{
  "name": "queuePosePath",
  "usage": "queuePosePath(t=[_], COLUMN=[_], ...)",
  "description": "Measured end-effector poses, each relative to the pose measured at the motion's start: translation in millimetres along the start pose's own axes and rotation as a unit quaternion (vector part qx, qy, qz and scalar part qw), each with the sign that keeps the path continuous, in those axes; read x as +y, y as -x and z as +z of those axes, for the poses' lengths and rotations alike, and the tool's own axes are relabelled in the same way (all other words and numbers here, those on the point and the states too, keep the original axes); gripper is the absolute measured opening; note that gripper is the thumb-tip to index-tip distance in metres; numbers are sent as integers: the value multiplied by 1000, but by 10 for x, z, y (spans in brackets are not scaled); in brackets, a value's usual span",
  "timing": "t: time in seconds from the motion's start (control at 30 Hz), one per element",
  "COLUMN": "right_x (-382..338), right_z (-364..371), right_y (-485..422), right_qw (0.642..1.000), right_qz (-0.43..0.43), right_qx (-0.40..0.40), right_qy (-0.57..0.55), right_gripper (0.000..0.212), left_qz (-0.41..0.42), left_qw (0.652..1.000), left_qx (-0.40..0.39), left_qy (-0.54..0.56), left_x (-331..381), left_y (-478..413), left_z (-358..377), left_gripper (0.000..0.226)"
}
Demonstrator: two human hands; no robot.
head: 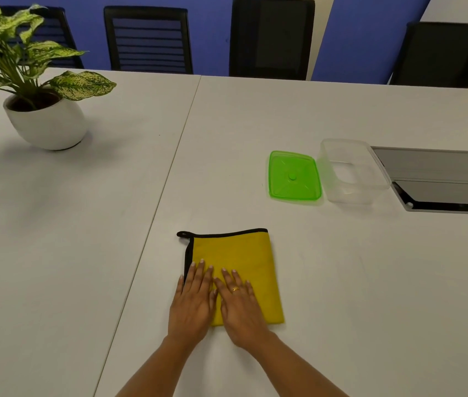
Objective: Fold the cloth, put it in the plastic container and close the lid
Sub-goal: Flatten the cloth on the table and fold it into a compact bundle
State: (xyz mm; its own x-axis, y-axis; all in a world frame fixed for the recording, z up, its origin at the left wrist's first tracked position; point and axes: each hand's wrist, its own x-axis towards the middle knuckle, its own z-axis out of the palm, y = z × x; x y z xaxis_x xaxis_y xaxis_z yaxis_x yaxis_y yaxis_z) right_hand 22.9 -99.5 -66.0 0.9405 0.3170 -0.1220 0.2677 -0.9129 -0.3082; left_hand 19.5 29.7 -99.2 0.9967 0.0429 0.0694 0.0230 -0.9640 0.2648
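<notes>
At the near edge of the white worktop (341, 282), both hands lie flat, side by side and touching, on a folded yellow cloth (241, 250) with black trim. The left hand (192, 302) covers the cloth's near left corner. The right hand (241, 308), with a gold ring (235, 288) on one finger, presses its near middle. The fingers of both are straight and grasp nothing. A black hanging loop (182, 234) sticks out at the cloth's far left corner.

Farther back and to the right, a green lid (294, 176) lies flat just beside a clear plastic container (350, 170), which stands open. A dark tablet (438, 179) lies against the container's right side. At far left stands a potted plant (43, 121) in a white pot. Black chairs (147, 38) line the worktop's far edge before a blue wall (370, 38).
</notes>
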Motion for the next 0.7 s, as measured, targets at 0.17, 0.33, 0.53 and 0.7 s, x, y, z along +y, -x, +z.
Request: queuePosePath(t=[0.17,0.33,0.53,0.7], right_x=[240,263,140,36], right_z=[42,26,-21,-84], right_y=[57,-48,-323,-545], right_qw=[999,990,985,994], right_qz=[12,129,152,-109], right_qx=[-18,60,80,-22], right_qy=[32,7,-3,6], right_gripper=[54,76,65,65], left_qz=[19,30,25,26], left_qw=[999,999,999,998], left_qx=[26,37,41,53], left_qy=[-6,0,1,3], left_x=[-27,-17,-15,-3], left_y=[10,11,0,-1], left_z=[50,81,122,171], left_gripper=[53,55,58,58])
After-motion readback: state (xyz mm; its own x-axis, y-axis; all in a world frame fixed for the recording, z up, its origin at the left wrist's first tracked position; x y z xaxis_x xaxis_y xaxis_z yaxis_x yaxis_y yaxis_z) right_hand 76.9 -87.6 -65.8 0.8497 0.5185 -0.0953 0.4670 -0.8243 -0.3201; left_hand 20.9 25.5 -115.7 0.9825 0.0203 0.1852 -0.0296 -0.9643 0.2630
